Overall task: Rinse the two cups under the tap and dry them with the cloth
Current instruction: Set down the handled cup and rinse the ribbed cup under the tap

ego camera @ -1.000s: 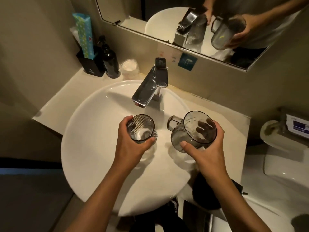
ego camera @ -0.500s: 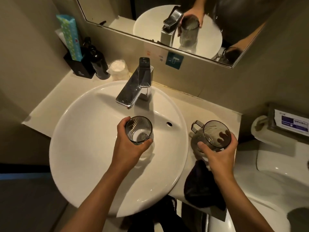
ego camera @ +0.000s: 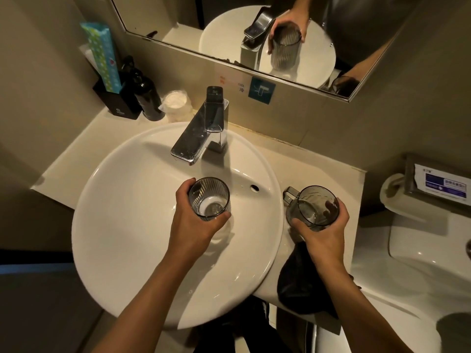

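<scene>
Rinsing seems at hand: left hand [ego camera: 193, 222] grips the ribbed glass [ego camera: 209, 197] below the dry tap [ego camera: 201, 131], right hand [ego camera: 323, 233] grips the handled mug [ego camera: 312, 207] over the counter [ego camera: 305, 159]; next, likely open the tap.

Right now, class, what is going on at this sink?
A person stands at a white basin, holding a cup in each hand. The left hand grips a ribbed cup over the bowl, just in front of the tap, where no water shows. The right hand holds a handled cup over the counter, above a dark cloth at the counter's edge.
</scene>
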